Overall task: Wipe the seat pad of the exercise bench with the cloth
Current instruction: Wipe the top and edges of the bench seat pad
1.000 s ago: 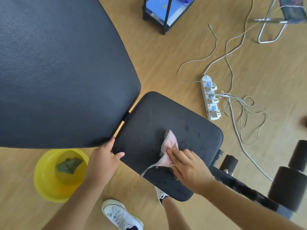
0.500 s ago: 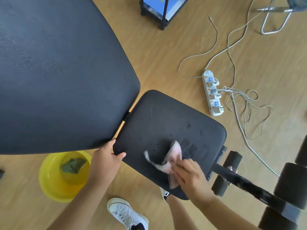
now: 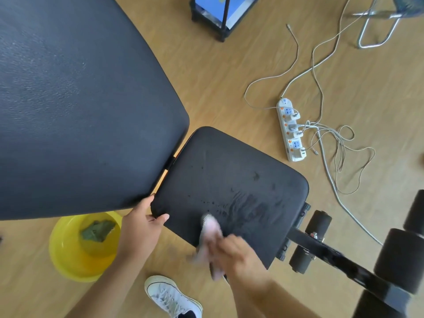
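The black seat pad (image 3: 229, 171) of the exercise bench fills the middle of the view, with wet streaks and droplets near its near edge. My right hand (image 3: 241, 255) is closed on a pink cloth (image 3: 210, 237), blurred with motion, at the pad's near edge. My left hand (image 3: 140, 228) grips the pad's near-left corner, thumb on top. The large black back pad (image 3: 75, 106) rises at the left.
A yellow basin (image 3: 75, 262) holding a green rag (image 3: 97, 230) sits on the wooden floor at lower left. A white power strip (image 3: 291, 130) with tangled cables lies to the right. Black foam rollers (image 3: 309, 239) and the bench frame extend lower right. My white shoe (image 3: 169, 297) is below.
My right hand has dragged the pink cloth from the middle of the seat pad down toward its near edge, leaving wet streaks. My left hand has stayed on the corner.
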A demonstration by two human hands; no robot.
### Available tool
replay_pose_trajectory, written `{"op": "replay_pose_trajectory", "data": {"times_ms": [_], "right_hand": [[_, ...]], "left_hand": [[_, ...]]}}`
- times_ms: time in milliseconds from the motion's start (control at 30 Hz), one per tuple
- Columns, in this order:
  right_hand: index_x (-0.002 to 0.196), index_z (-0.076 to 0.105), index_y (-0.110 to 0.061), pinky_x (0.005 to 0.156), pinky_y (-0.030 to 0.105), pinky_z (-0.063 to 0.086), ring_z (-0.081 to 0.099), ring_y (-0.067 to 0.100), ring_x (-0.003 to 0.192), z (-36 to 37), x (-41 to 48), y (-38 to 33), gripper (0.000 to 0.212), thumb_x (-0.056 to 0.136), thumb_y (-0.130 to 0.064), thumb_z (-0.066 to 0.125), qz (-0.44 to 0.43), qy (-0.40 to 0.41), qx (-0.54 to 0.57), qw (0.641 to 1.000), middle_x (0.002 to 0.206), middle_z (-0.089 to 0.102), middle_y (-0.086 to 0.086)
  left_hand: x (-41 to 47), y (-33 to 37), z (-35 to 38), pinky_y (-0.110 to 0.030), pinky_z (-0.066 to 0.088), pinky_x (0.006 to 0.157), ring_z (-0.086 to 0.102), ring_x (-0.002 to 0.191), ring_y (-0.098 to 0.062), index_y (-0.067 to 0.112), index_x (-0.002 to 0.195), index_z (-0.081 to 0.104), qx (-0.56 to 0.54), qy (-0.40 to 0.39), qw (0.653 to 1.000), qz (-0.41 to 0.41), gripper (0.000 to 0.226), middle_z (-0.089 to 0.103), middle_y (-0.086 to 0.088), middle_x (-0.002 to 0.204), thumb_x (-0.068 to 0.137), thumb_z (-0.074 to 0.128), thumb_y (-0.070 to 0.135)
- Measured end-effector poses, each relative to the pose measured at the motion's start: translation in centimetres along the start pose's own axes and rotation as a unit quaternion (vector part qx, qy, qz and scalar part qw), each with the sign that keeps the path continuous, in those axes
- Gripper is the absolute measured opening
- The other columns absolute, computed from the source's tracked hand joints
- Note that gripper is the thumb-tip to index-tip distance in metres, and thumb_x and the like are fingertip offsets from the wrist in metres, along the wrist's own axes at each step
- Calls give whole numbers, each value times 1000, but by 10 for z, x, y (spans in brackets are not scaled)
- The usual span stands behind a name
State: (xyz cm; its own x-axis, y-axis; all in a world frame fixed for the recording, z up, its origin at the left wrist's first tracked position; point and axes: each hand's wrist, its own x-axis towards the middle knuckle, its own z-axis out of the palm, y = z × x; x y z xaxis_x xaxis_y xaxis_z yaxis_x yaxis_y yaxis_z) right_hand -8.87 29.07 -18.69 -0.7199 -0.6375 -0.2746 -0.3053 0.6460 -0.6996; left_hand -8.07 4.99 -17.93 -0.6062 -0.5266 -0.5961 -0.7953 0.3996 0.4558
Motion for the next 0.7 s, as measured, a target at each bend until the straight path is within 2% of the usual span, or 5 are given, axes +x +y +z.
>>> {"op": "replay_pose_trajectory", "data": {"times_ms": [100, 300, 433, 533, 700], "right_hand": [[76, 73, -7, 62, 27, 44, 51, 9, 55, -46, 24, 37, 31, 101, -9, 55, -73, -92, -60, 991, 65, 61, -2], [68, 65, -2, 66, 33, 36, 47, 25, 71, -58, 87, 37, 28, 95, -11, 67, 348, 396, 8, 850, 77, 48, 3], [78, 69, -8, 63, 31, 44, 44, 21, 69, 31, 45, -16, 14, 90, -2, 72, -35, 96, -42, 994, 72, 55, 0], [82, 61, -24, 56, 31, 48, 56, 21, 63, -17, 49, 11, 28, 106, -17, 47, -242, -42, -123, 961, 64, 63, 1], [77, 72, -3, 69, 44, 51, 54, 28, 74, -77, 100, 37, 17, 93, 1, 67, 223, 302, -91, 922, 73, 56, 8]], "left_hand": [[2, -3, -1, -8, 39, 61, 61, 82, -9, 14, 135, 58, -24, -5, 1000, -3, 58, 75, -10, 113, 82, 79, 17], [3, -6, -1, -6, 39, 61, 65, 84, -10, 15, 134, 60, -22, -7, 1000, -1, 58, 74, -8, 117, 80, 80, 19], [12, -6, -4, -19, 42, 78, 65, 90, -10, 11, 130, 64, -13, -12, 1000, -3, 58, 71, -7, 125, 76, 84, 16], [13, -9, -5, -25, 47, 83, 69, 90, -14, 14, 129, 64, -23, -19, 1000, -8, 58, 72, -7, 123, 75, 84, 19], [8, -12, -3, -35, 58, 83, 73, 99, -22, 15, 135, 59, -31, -10, 999, 8, 60, 69, -6, 128, 79, 81, 23]]}}
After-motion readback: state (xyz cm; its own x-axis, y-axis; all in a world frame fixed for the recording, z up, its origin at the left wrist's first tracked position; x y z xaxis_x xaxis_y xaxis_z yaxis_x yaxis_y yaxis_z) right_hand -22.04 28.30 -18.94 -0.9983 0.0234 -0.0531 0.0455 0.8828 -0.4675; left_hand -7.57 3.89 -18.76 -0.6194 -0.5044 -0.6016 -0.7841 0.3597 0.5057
